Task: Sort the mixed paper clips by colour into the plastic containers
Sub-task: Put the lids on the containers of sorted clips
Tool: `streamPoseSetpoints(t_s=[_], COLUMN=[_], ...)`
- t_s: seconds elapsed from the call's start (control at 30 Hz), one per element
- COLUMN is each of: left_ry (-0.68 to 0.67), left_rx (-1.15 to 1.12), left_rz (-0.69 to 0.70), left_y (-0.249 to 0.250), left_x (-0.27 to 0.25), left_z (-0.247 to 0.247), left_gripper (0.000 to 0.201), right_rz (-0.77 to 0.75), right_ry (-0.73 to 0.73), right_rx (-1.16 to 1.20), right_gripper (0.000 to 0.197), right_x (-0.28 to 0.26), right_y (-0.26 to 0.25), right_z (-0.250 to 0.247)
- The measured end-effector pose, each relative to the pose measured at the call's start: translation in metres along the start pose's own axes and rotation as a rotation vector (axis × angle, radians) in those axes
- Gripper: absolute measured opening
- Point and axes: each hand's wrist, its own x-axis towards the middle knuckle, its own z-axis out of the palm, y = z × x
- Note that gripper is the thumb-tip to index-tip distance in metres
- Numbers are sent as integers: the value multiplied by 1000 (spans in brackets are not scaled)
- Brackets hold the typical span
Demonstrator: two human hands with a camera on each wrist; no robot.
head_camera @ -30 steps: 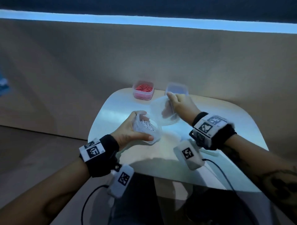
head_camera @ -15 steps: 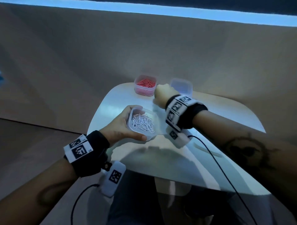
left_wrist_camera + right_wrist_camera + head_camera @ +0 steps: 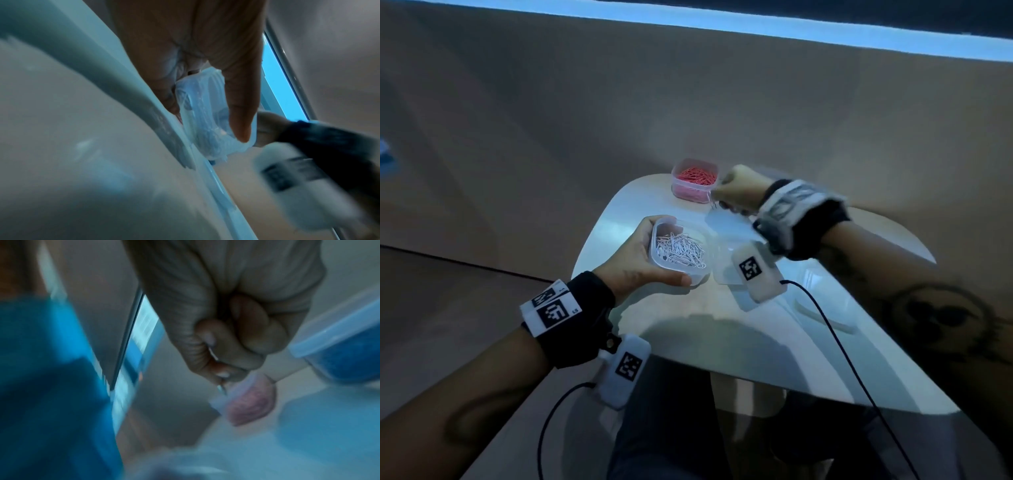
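Note:
My left hand (image 3: 654,255) grips a small clear container (image 3: 678,253) of white paper clips, held just above the white table (image 3: 722,342); the left wrist view shows my thumb (image 3: 242,123) along its wall (image 3: 205,123). My right hand (image 3: 722,202) is curled into a fist beside the container of pink clips (image 3: 695,180). It pinches a few thin clips (image 3: 713,202) that dangle below it; their colour is unclear. In the right wrist view the pinch (image 3: 222,379) hangs over the pink container (image 3: 248,404), with the blue-clip container (image 3: 347,356) to the right.
A larger clear container (image 3: 729,240) stands on the table between my hands, partly hidden by the right wrist camera (image 3: 755,274). A clear lid (image 3: 825,315) lies on the table's right side. The table's rounded far edge lies just behind the pink container.
My right hand left the large clear container, went over to the pink container and closed into a fist with clips pinched. My left hand tilted its white-clip container more level.

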Motion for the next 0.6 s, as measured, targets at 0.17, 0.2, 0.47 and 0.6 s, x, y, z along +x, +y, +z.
streamPoseSetpoints(t_s=[0.17, 0.2, 0.47, 0.6], left_ry=[-9, -9, 4, -12], left_rx=[-24, -25, -8, 14], left_rz=[-12, -10, -13, -29], left_y=[-1, -1, 0, -1], left_x=[7, 8, 8, 6], left_z=[11, 14, 11, 11], left_gripper=[86, 86, 86, 87], right_rz=[-176, -195, -56, -60], right_ry=[-209, -133, -113, -101], right_rx=[267, 263, -583, -511], right_gripper=[12, 10, 66, 66], right_x=[-41, -43, -40, -39], right_y=[11, 14, 60, 63], right_z=[1, 1, 9, 12])
